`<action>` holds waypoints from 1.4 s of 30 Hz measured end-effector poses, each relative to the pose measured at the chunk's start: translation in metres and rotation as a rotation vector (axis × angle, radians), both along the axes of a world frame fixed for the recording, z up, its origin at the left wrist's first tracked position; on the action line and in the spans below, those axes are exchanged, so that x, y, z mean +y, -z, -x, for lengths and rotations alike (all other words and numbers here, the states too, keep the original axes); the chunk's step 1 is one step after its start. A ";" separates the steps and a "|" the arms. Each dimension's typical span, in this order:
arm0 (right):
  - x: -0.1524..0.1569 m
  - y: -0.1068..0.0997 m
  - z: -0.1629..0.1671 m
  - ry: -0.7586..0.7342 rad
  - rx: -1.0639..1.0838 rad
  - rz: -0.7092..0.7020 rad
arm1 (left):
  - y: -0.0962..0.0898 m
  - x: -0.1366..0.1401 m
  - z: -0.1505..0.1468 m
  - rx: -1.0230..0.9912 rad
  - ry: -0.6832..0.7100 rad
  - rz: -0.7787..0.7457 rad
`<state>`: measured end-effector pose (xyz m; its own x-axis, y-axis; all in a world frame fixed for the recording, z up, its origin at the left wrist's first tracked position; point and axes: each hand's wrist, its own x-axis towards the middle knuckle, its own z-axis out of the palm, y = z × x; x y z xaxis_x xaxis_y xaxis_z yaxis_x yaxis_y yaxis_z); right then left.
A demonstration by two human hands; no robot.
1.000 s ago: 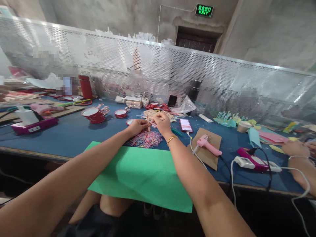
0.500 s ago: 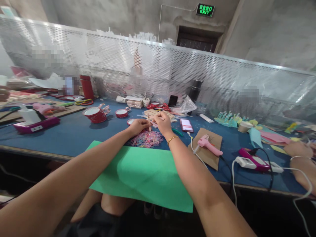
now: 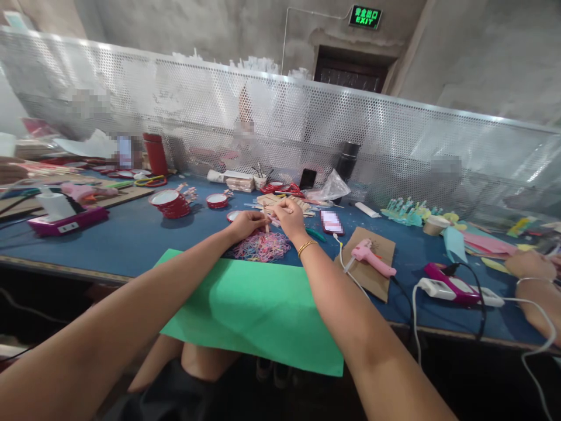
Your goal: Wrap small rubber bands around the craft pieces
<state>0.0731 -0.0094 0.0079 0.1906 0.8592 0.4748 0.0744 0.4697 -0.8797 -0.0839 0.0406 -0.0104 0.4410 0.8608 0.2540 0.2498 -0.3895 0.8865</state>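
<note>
My left hand point(image 3: 246, 225) pinches a thin wooden stick point(image 3: 266, 224), which stands roughly upright between the fingers. Close beside it, my right hand point(image 3: 289, 217) is closed in a pinch near the stick's upper part; what its fingertips hold is too small to make out. Below both hands lies a tangled heap of multicoloured thin strands point(image 3: 262, 247). A green sheet point(image 3: 258, 310) spreads from the table edge over my lap, under my forearms. Behind my hands, flat wooden sticks point(image 3: 302, 206) are piled, partly hidden by my right hand.
To the right, a pink glue gun point(image 3: 372, 257) rests on cardboard point(image 3: 380, 286), near a phone point(image 3: 332, 222) and a purple power strip point(image 3: 453, 285). Red-rimmed round pieces point(image 3: 170, 204) are stacked at left. A co-worker's hand point(image 3: 532, 266) is at far right. Perforated metal panels point(image 3: 280, 117) stand behind.
Both hands stay almost in place, with the stick still in the left fingers. The whole view has shifted very slightly.
</note>
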 end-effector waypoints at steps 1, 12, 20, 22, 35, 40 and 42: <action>0.000 0.000 -0.001 0.011 -0.003 0.002 | 0.000 0.000 0.000 -0.005 0.000 -0.001; 0.007 0.007 0.001 0.005 0.019 -0.016 | 0.001 -0.003 0.001 0.026 0.015 -0.030; 0.012 0.011 -0.002 0.042 0.052 -0.034 | 0.004 0.001 0.002 0.026 0.017 -0.027; 0.013 0.011 -0.002 0.024 0.028 -0.040 | 0.004 0.001 0.002 0.017 0.022 -0.037; 0.009 0.008 -0.002 0.018 0.016 -0.040 | -0.006 -0.009 -0.001 0.066 0.016 -0.058; 0.010 0.008 -0.003 0.032 0.073 -0.040 | -0.006 -0.009 -0.001 0.062 -0.002 -0.062; 0.009 0.007 -0.003 0.027 0.074 -0.047 | -0.007 -0.011 -0.001 0.057 -0.003 -0.044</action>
<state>0.0762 0.0000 0.0005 0.2496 0.8305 0.4980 0.0236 0.5089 -0.8605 -0.0826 0.0301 -0.0037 0.4535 0.8505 0.2663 0.3004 -0.4272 0.8528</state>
